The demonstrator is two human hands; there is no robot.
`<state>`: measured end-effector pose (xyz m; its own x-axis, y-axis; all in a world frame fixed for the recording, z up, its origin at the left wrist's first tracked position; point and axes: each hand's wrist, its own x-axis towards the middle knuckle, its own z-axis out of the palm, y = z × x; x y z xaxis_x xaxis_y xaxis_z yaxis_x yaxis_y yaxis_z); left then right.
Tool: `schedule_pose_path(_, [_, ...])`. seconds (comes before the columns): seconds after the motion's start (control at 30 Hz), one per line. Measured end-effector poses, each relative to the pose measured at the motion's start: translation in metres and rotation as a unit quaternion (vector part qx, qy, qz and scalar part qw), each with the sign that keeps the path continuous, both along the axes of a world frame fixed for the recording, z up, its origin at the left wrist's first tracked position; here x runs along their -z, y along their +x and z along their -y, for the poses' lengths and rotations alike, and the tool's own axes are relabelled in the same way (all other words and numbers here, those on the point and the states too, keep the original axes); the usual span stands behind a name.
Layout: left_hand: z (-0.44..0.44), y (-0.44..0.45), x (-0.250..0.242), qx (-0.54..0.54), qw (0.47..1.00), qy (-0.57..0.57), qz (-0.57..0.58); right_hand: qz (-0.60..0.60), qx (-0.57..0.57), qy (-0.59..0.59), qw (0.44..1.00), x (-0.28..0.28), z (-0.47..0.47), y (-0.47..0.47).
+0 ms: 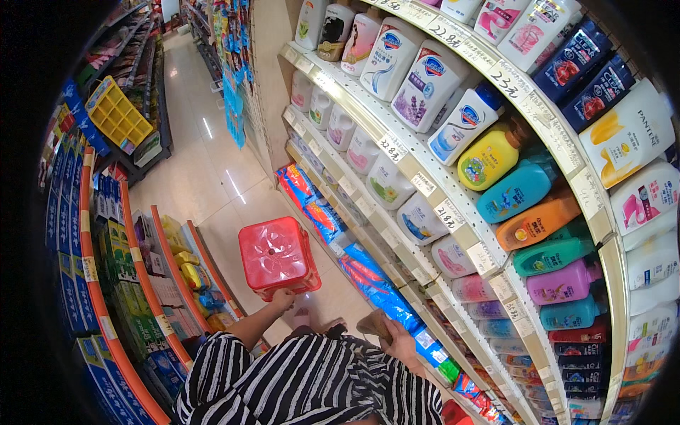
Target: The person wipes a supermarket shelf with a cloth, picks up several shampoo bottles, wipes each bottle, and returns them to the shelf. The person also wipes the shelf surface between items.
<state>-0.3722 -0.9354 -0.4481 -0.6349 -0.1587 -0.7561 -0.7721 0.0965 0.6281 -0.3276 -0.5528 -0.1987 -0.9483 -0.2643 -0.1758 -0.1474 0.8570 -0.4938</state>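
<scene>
A red plastic stool (pixel 273 249) with a square seat is before me in the aisle, its seat facing up towards the camera. My left hand (pixel 284 299) grips the stool at its near edge, fingers curled out of sight. On the right, my right hand (pixel 399 342) holds a grey-brown folded cloth (pixel 375 325), beside the lowest shelf. Blue and red plastic packs (pixel 372 276) lie along that shelf, close to the cloth. Part of a foot in a pink slipper (pixel 301 317) shows below the stool.
Tiered white shelves (pixel 372 79) with shampoo and body wash bottles curve along my right. Orange-edged shelves (pixel 139 265) with boxed goods stand on the left. A yellow compartment tray (pixel 119 112) leans at a shelf end. Tiled floor (pixel 196 159) runs ahead between the shelves.
</scene>
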Motion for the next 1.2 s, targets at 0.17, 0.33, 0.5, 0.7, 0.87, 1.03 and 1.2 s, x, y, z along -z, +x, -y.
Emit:
schedule_pose_path(0.17, [0.020,0.039,0.019,0.073,0.994,-0.081,0.015,-0.084,-0.017,-0.030,0.996,0.028,-0.021,-0.010])
schedule_pose_path(0.33, [-0.007,0.066,-0.001,0.022,0.999,-0.013,0.042,-0.024,0.004,-0.093,0.995,0.014,-0.022,-0.021])
schedule_pose_path(0.5, [-0.015,0.067,0.007,0.193,0.966,-0.166,-0.042,-0.019,-0.020,-0.125,0.992,0.038,-0.033,-0.024])
schedule_pose_path(0.7, [-0.023,0.033,-0.013,0.162,0.977,-0.139,0.007,-0.020,0.014,-0.132,0.991,0.033,-0.039,-0.029])
schedule_pose_path(0.87, [-0.018,0.014,-0.002,0.217,0.953,-0.203,-0.055,-0.025,0.048,-0.148,0.988,0.046,-0.044,-0.028])
schedule_pose_path(1.03, [-0.006,-0.028,0.003,0.301,0.925,-0.225,-0.051,0.048,0.126,-0.183,0.974,0.031,-0.024,-0.038])
schedule_pose_path(1.2, [0.042,-0.076,0.036,0.427,0.885,-0.171,-0.065,0.016,0.255,-0.280,0.925,0.030,0.009,-0.069])
